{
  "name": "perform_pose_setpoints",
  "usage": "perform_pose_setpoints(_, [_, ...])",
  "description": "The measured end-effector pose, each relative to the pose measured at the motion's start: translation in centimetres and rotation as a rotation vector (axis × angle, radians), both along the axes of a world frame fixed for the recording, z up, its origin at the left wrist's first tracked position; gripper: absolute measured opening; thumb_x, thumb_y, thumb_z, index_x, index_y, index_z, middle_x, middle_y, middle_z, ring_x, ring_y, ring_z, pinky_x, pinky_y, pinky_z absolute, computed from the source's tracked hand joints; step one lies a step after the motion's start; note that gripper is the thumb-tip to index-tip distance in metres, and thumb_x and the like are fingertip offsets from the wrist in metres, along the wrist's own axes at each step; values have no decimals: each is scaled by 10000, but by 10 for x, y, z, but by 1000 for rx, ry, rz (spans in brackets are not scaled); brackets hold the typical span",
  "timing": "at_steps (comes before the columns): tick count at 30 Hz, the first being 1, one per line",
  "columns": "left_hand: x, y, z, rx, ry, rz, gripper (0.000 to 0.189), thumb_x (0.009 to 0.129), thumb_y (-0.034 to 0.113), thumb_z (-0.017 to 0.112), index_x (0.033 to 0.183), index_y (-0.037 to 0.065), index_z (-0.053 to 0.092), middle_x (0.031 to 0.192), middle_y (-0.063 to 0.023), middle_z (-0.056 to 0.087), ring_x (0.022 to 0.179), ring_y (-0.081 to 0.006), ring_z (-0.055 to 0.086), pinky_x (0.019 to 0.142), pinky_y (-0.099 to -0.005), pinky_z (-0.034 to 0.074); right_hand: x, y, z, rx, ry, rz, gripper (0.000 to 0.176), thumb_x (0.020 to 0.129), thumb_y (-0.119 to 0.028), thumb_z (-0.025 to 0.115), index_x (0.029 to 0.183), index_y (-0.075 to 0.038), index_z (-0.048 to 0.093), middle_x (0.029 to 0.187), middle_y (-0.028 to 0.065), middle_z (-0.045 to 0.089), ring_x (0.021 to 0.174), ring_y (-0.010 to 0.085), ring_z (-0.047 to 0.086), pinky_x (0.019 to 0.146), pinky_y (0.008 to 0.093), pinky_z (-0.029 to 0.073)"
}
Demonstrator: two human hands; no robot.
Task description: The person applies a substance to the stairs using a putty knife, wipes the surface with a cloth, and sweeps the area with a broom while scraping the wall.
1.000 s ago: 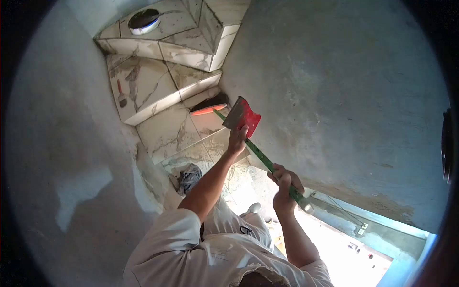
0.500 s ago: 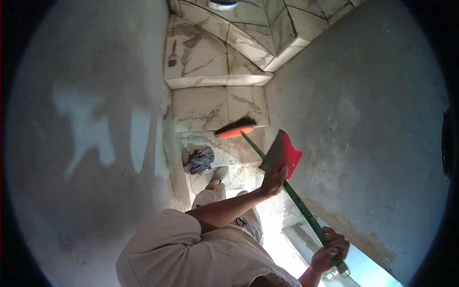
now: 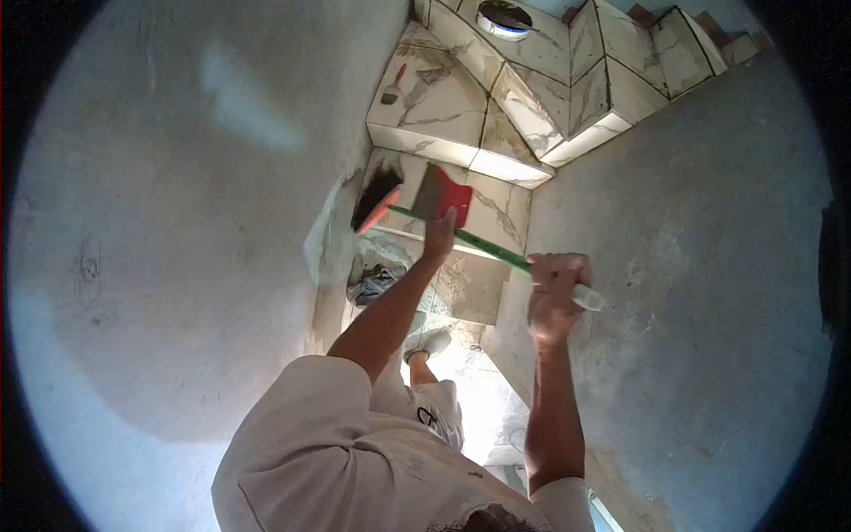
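Observation:
A broom with a green handle (image 3: 492,249) and an orange, dark-bristled head (image 3: 378,202) reaches across the narrow tiled passage. Its head is at the left wall, above the tiled floor. My left hand (image 3: 440,235) is closed on a red scraper (image 3: 451,197) with a wide grey blade, and lies against the broom handle. Whether its fingers also wrap the handle is unclear. My right hand (image 3: 557,288) is wrapped round the handle near its pale end.
Marble-patterned steps (image 3: 434,146) rise ahead. On one lies a brush (image 3: 393,86) with a red handle; higher up stands a white bucket (image 3: 503,19). A crumpled grey plastic bag (image 3: 377,284) is on the floor by my foot. Grey walls (image 3: 674,248) stand on both sides.
Both hands have moved forward, the left one also to the left. The broom head has swung left to the wall, and its handle lies flatter across the view. The camera view has shifted.

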State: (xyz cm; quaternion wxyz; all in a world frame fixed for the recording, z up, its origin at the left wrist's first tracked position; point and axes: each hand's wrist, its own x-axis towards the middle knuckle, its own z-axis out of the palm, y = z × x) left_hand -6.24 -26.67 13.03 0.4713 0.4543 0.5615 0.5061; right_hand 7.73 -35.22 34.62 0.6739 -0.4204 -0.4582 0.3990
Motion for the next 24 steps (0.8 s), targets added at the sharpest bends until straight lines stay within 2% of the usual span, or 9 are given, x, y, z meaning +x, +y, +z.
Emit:
perform_pose_setpoints(1, [19,-6,-4,-62,95,11,403,944,344,444,995,-33,576,929,-156,607,860,-280,572,787,-383,431,13,-6,8,39,-120,-61,305,985,-299,390,787,-76,454,680,23,520,561,91,431,584,290,429])
perform_pose_setpoints(3, [57,-19,-4,-333,275,-352,429,934,387,448,1023,-16,566,932,-170,603,830,-283,563,783,-377,431,44,-18,25,121,-260,-106,277,979,-277,408,798,-69,430,668,23,494,540,85,407,537,270,407])
perform_pose_setpoints(5, [119,-54,-15,-58,-173,-100,429,929,398,444,1045,-1,551,921,-174,592,828,-271,552,785,-376,430,71,-43,49,124,-295,-88,274,976,-272,410,795,-66,407,650,23,464,528,85,394,508,263,389])
perform_pose_setpoints(7, [151,-81,25,-217,-224,-143,371,881,401,517,910,35,573,713,-65,553,663,-196,515,630,-384,425,80,-68,78,66,-303,-98,276,977,-272,391,787,-72,386,624,19,431,518,78,365,501,264,378])
perform_pose_setpoints(10, [161,-101,82,-60,-367,-92,319,884,341,521,925,28,571,704,-68,544,669,-192,519,639,-372,434,78,-96,115,103,-311,-116,258,976,-251,374,781,-83,365,594,10,395,505,70,318,508,271,376])
perform_pose_setpoints(12, [152,-102,95,215,-201,-70,361,907,306,497,1077,-11,530,944,-160,591,860,-290,546,810,-391,424,70,-101,130,157,-322,-115,245,974,-235,371,778,-88,355,580,6,377,498,68,292,512,276,377])
perform_pose_setpoints(14, [131,-88,93,70,-85,-154,349,907,289,498,1075,-14,532,952,-165,594,873,-297,553,817,-392,425,63,-101,135,197,-139,-203,267,975,-242,344,750,-99,351,567,-3,351,489,75,274,525,289,389])
perform_pose_setpoints(19, [35,-16,105,-33,-180,-124,344,907,287,507,1038,-29,554,979,-192,604,930,-337,568,835,-406,431,30,-44,80,204,-579,-290,292,979,-268,330,736,-111,367,593,-22,318,535,67,296,592,283,393])
perform_pose_setpoints(24, [-20,53,11,326,-90,40,269,900,249,537,970,-7,581,859,-116,617,780,-247,576,734,-373,452,-22,26,1,204,-5,-49,271,965,-212,377,723,-91,382,583,-23,311,536,77,293,587,287,388])
